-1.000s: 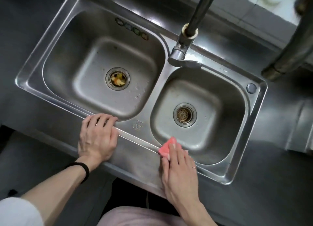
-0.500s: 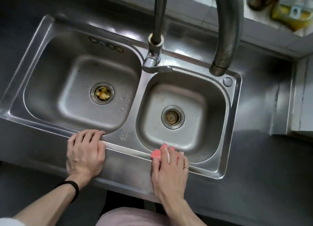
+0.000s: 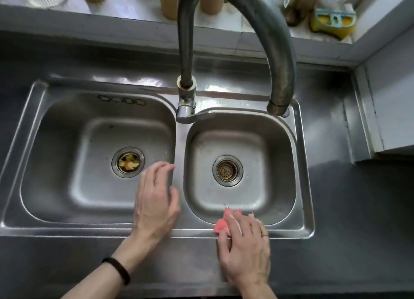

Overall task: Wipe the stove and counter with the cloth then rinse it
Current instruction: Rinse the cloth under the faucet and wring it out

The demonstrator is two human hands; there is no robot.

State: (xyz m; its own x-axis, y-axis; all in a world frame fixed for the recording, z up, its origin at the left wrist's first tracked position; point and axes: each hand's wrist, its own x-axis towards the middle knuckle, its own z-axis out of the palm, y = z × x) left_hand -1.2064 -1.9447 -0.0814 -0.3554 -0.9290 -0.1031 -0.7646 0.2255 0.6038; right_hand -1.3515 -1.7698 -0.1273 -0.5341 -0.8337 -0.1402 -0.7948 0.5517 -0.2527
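A pink cloth (image 3: 222,224) lies on the front rim of the steel double sink (image 3: 24,227), by the right basin (image 3: 239,171). My right hand (image 3: 245,247) presses flat on it, fingers over the cloth, which shows only at its left edge. My left hand (image 3: 155,200) hovers over the divider between the left basin (image 3: 96,155) and the right one, fingers spread, holding nothing. The tall curved faucet (image 3: 277,52) ends above the right basin's back corner; its lever (image 3: 192,116) sits at the base. No water runs.
Food scraps sit in the left drain (image 3: 128,162). The grey steel counter (image 3: 349,220) runs right to a raised wall block (image 3: 389,101). On the back ledge stand a yellow sponge in a blue holder (image 3: 332,22), a bottle and several tan cylinders (image 3: 170,0).
My left hand lifted off the front rim and moved right and forward over the divider. My right hand with the cloth slid slightly right along the rim. The view tilted up, showing the ledge.
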